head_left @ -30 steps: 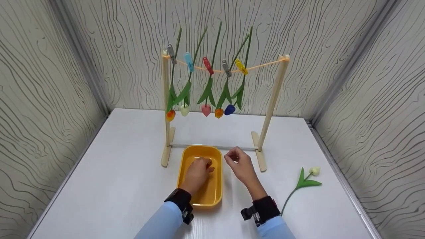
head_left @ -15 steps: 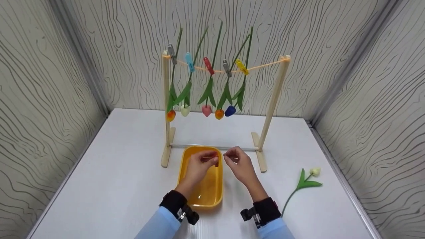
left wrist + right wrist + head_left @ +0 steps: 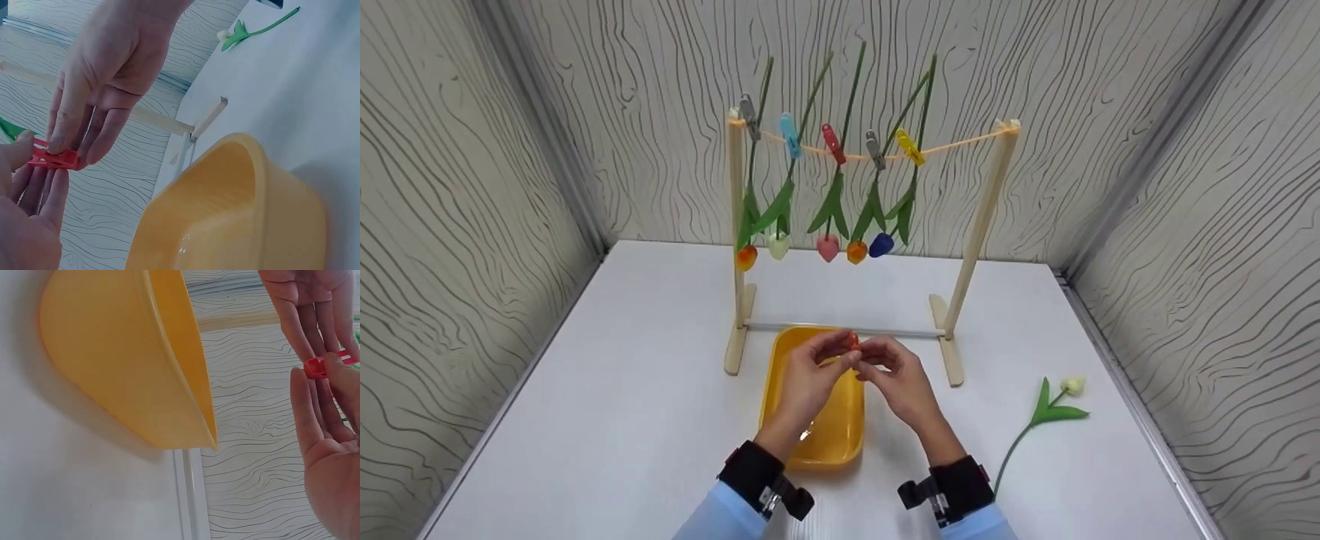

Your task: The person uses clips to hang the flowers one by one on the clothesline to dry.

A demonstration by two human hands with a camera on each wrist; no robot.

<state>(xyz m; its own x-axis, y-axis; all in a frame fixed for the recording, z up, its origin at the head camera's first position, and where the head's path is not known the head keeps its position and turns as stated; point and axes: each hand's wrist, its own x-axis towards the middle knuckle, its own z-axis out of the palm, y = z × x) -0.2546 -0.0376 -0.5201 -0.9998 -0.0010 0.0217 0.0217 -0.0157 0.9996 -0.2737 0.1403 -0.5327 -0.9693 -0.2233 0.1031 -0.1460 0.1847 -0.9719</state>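
A red clothespin [image 3: 59, 159] is held above the yellow basin [image 3: 851, 427], between the fingertips of both hands. My left hand [image 3: 806, 379] pinches it from the left, thumb on one side and fingers on the other. My right hand [image 3: 906, 381] meets it from the right, thumb and fingers gripping the same clothespin [image 3: 316, 368]. In the head view the fingers cover most of it. Beyond the hands, several tulips hang head down from an orange cord [image 3: 960, 143], each under a clip; a pink tulip [image 3: 828, 247] hangs in the middle.
Two wooden posts [image 3: 979, 232] carry the cord, joined low down by a thin rod [image 3: 900, 331] behind the basin. On the table at right lies a white tulip [image 3: 1072, 386] with a green stem. Patterned walls [image 3: 660, 90] enclose the table.
My left hand has risen out of the basin with the red clothespin and moved right to meet my right hand. The right fingers, which held nothing visible, now grip the clothespin too.
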